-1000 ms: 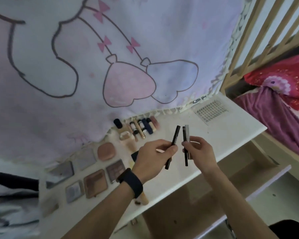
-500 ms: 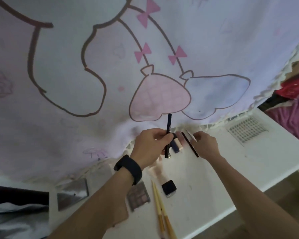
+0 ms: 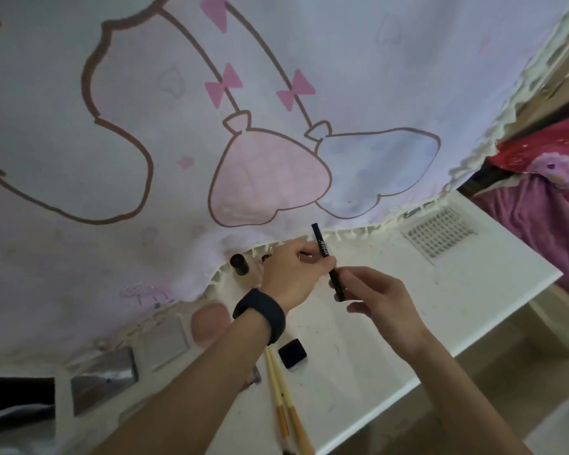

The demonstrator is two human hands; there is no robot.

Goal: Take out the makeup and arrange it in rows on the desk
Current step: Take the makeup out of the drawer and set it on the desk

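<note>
Pen (image 3: 321, 246), black, tilted mid-frame above the worktop (image 3: 457, 290): left hand (image 3: 293, 274) pinches its middle, right hand (image 3: 385, 303) pinches its lower end.

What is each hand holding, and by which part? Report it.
The left hand pinches the pen at its middle; the right hand has its fingers pinching what seems the same pen's lower end.
</note>
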